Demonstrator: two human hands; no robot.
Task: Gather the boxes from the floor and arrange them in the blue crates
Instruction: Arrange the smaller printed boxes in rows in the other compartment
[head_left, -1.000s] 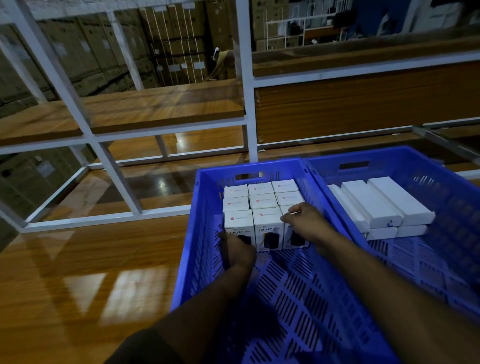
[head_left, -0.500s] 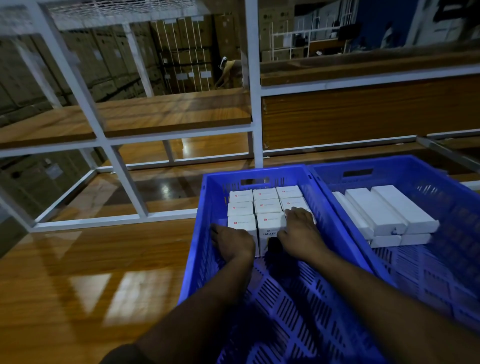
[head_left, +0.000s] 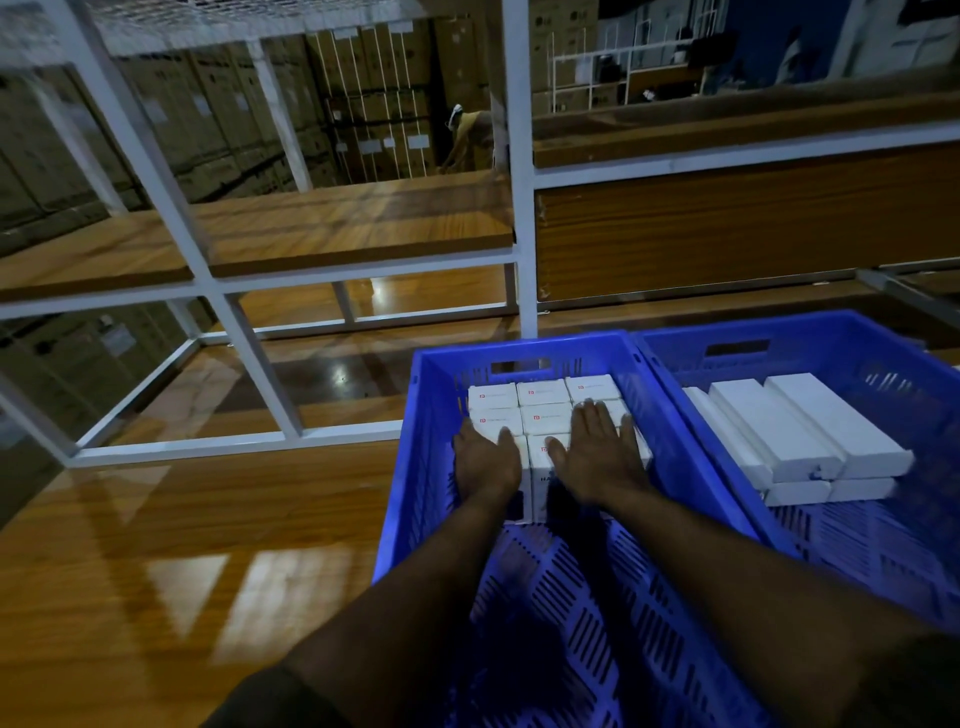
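head view: both palms flat on the small boxes in the left crate

head camera looks down at two blue perforated plastic crates side by side on a glossy brown wooden floor (head_left: 130, 561). the left blue crate (head_left: 415, 467) holds a block of small white cardboard boxes with red logos (head_left: 543, 393), packed upright in rows against its 12 o'clock wall. the left hand (head_left: 485, 462) lies on the nearest box at the block's 9 o'clock side, fingers (head_left: 506, 439) straight and loose, gripping nothing. the right hand (head_left: 597, 457) rests flat on the boxes at the 3 o'clock side, fingers spread and straight, also gripping nothing. the right blue crate (head_left: 831, 343) touches the left one and holds long white rectangular boxes (head_left: 810, 431) stacked in two layers. at 12 o'clock stands a white metal shelf frame with brown wooden boards (head_left: 519, 208).
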